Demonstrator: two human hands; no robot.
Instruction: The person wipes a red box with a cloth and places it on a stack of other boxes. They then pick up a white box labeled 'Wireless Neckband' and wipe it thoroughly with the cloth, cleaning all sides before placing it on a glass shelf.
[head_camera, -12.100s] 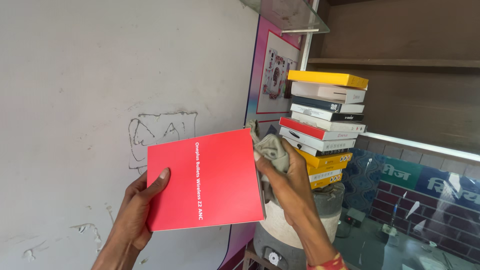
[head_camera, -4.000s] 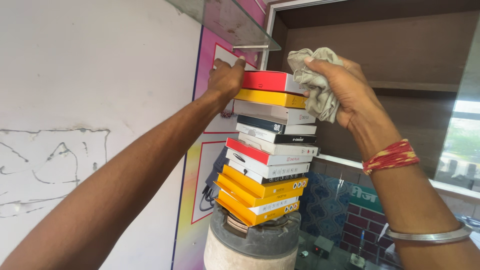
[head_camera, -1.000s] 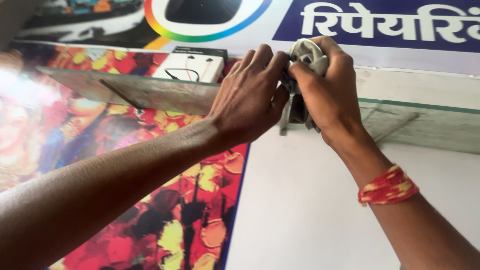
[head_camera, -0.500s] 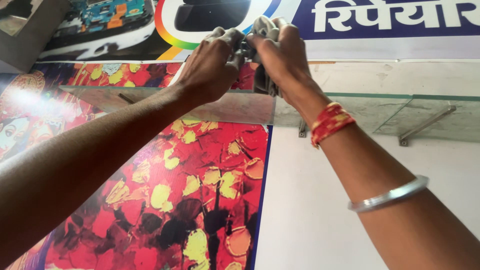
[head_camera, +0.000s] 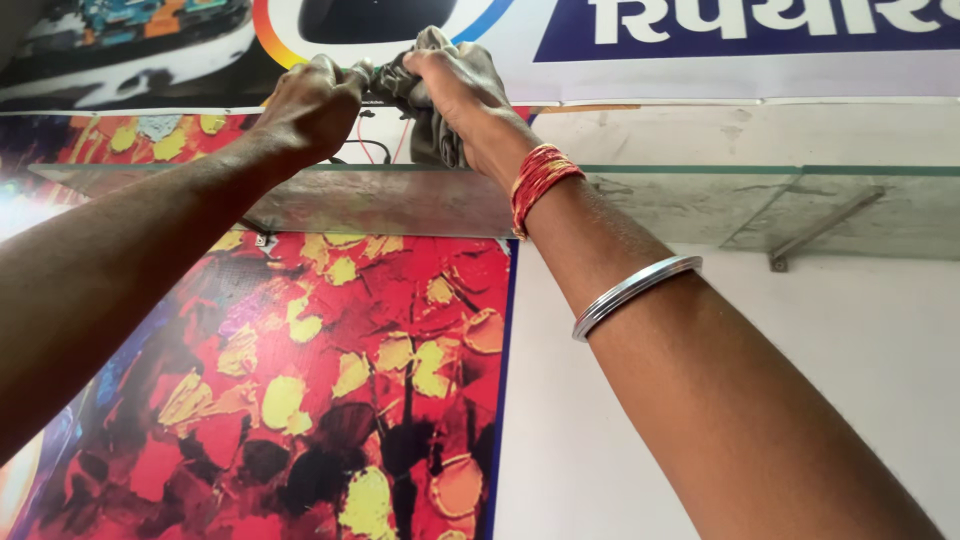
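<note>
Reaching overhead, both hands meet above a glass shelf (head_camera: 640, 205). Right hand (head_camera: 455, 85) is clenched around a grey cloth (head_camera: 425, 100); left hand (head_camera: 310, 105) pinches its near edge. Cloth hangs touching the shelf top. Red-and-yellow leaf poster (head_camera: 330, 380) lies below; a metal bracket (head_camera: 815, 235) supports the shelf.

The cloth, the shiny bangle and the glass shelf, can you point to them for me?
grey cloth (head_camera: 432, 120), head view, on its hanging folds under the right hand.
silver bangle (head_camera: 636, 294), head view, mid-band on the right forearm.
glass shelf (head_camera: 690, 170), head view, on its green front edge.
</note>
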